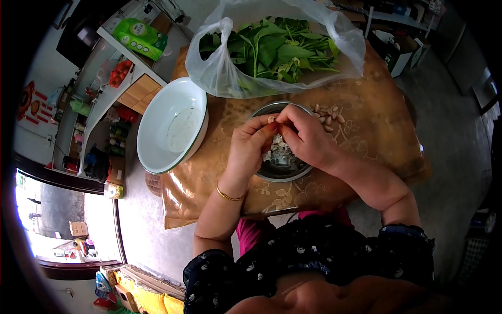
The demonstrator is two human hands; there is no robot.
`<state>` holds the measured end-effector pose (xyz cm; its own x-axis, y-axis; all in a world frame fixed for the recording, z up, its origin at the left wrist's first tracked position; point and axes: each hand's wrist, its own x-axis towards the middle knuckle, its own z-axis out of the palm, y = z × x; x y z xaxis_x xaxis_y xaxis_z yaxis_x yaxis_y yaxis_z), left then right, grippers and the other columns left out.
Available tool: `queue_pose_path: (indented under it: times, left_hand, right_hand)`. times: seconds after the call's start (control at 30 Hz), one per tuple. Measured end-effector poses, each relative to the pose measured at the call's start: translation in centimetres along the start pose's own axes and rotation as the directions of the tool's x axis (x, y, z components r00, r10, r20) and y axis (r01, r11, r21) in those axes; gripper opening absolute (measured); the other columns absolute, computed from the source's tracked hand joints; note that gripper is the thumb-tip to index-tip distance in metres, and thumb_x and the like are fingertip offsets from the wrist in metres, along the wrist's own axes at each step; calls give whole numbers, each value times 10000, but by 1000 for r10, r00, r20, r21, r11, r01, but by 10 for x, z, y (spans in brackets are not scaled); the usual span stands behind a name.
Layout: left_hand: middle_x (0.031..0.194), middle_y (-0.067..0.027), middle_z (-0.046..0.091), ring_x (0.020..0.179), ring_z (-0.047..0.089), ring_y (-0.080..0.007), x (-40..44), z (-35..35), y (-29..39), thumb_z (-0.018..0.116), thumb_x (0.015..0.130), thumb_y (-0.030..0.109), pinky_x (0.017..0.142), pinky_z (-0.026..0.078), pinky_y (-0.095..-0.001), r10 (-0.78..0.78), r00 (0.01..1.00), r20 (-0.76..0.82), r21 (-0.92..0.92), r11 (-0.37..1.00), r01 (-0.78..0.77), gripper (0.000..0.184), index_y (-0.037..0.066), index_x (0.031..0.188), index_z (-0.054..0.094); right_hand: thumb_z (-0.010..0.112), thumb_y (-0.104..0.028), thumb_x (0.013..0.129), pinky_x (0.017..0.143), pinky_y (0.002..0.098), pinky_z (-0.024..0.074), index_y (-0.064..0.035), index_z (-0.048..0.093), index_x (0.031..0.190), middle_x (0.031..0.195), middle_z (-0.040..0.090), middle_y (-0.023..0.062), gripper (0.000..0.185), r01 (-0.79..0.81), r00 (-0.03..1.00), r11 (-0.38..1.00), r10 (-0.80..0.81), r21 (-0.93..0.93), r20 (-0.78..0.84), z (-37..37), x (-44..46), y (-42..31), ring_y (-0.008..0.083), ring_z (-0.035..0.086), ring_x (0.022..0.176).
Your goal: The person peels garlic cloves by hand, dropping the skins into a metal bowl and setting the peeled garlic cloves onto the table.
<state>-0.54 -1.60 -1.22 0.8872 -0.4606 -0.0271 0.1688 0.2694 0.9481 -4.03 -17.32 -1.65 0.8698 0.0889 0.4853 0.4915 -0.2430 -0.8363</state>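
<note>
Shirt (pixel 314 251) nearest, left grip (pixel 248 140) and right grip (pixel 309 137) pinch pale piece (pixel 271 120).

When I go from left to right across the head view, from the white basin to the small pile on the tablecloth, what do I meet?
White basin → gold-coloured bracelet → metal bowl → pile of what look like unpeeled garlic cloves.
</note>
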Motion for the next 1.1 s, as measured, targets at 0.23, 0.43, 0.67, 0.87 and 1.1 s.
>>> queue_pose_path:
  times: [0.23,0.43,0.67,0.87,1.1]
  left_hand:
    - [719,19,562,626,461,-36,-1,3,-2,545,889,72,561,385,-174,138,990,-23,429,896,-115,163,-13,1013,609]
    - [816,-7,597,715,523,-74,1,-1,-8,520,884,48,627,430,-209,323,941,102,666,681,-306,230,-3,1098,588]
    - [858,-119,624,746,587,-205,1,0,-3,510,869,18,673,464,-286,473,851,227,790,423,-445,247,11,1106,577]
    - [890,-202,602,794,586,-335,1,2,-1,519,856,16,690,470,-365,487,830,271,829,320,-458,211,10,1061,568]
    - [912,-227,586,801,569,-401,-1,2,5,511,845,24,657,476,-441,449,818,359,855,194,-482,255,14,1100,515]
  right_hand:
    - [486,44,869,706,249,468,18,501,968,860,587,83,104,-103,994,974,105,202,1,0,4,2,111,567,789]
    - [492,49,864,698,238,462,22,508,959,869,593,80,100,-100,995,979,100,178,7,3,1,7,88,555,793]
    - [524,30,833,648,260,455,21,519,920,808,599,99,88,-79,996,984,83,162,-18,1,2,5,136,560,724]
    - [528,4,854,617,244,435,15,509,898,778,577,60,49,-134,991,983,131,127,31,1,2,8,98,515,692]
    - [523,7,863,648,232,422,8,491,890,785,559,39,42,-70,996,995,65,77,65,-3,4,11,62,483,729]
